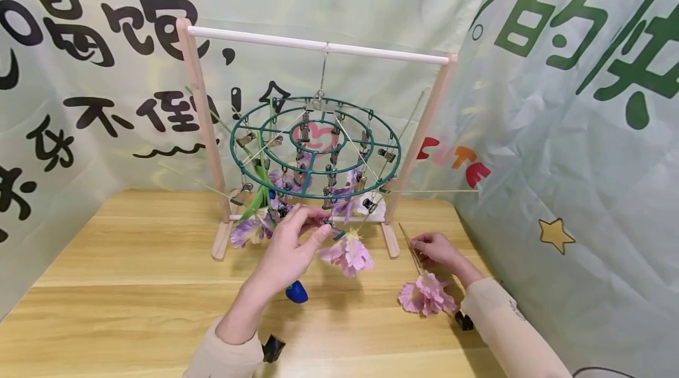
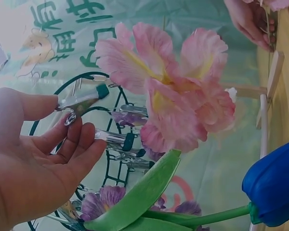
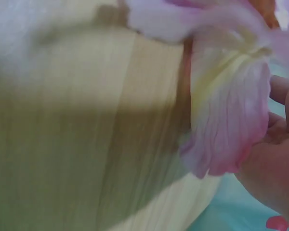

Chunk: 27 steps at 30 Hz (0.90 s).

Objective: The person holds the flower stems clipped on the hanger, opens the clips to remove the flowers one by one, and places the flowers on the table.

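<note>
My left hand pinches a metal clip with a green tip between thumb and fingertips, low under the round green hanging rack. Right beside those fingers a pink artificial flower hangs head down. Over the table at the right, my right hand holds another pink flower by its thin stem, its bloom pointing toward me. In the right wrist view, petals cover part of that hand. A blue tulip with green leaves hangs near my left wrist.
The rack hangs by a hook from the white top rod of a wooden stand. Several clips dangle from its rings. Purple flowers hang at the left and back, and a white bloom near the right leg. Printed cloth surrounds the table.
</note>
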Available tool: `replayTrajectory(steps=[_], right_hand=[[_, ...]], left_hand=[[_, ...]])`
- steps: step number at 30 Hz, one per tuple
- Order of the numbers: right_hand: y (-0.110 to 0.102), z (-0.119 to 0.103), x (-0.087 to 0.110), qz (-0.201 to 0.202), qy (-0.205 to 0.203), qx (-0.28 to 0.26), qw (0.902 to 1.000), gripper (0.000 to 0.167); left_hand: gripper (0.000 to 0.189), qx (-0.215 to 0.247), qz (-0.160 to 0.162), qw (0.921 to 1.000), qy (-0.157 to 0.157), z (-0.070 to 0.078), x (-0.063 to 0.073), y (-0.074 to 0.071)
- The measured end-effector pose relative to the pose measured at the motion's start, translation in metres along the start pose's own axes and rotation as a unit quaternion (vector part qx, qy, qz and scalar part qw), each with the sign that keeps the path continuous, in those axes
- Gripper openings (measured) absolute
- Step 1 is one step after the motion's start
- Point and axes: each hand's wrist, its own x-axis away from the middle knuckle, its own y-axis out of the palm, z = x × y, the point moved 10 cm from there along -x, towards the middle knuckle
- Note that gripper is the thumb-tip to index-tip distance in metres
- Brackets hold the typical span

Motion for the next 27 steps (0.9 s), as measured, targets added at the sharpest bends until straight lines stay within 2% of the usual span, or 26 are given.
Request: replayTrajectory(steps=[3, 6, 11, 16, 21, 25, 27], right_hand=[[-0.002, 0.003, 0.002, -0.002, -0.002, -0.007, 1.0, 0.031], [-0.007, -0.001, 0.007, 0.002, -0.026, 0.002, 0.9997, 0.032], [-0.019, -0.024, 0.026, 0.028, -0.09, 0.038, 0.9948, 0.035], [-0.029, -0.045, 0.047, 0.066, -0.129, 0.053, 0.988, 0.037], [-0.035, -0.063, 0.068, 0.105, -0.152, 0.022, 0.9826, 0.038], [-0.04, -0.076, 0.085, 0.14, -0.16, -0.042, 0.9763, 0.039], [-0.042, -0.084, 0.093, 0.159, -0.174, -0.082, 0.9682, 0.038]], left_hand=[[0.026, 0.005, 0.003, 1.0, 0.004, 0.0, 0.0, 0.002], [0.027, 0.006, 0.008, 0.9999, 0.007, 0.0, 0.0, 0.003], [0.027, 0.003, 0.017, 0.9998, 0.012, 0.003, 0.001, 0.003], [0.027, -0.023, 0.036, 0.9989, 0.019, 0.008, 0.005, 0.002], [0.029, -0.041, 0.073, 0.9952, 0.051, 0.016, 0.009, 0.0], [0.029, -0.053, 0.113, 0.9885, 0.086, 0.025, 0.013, -0.002], [0.029, -0.058, 0.136, 0.9829, 0.109, 0.031, 0.015, -0.003]])
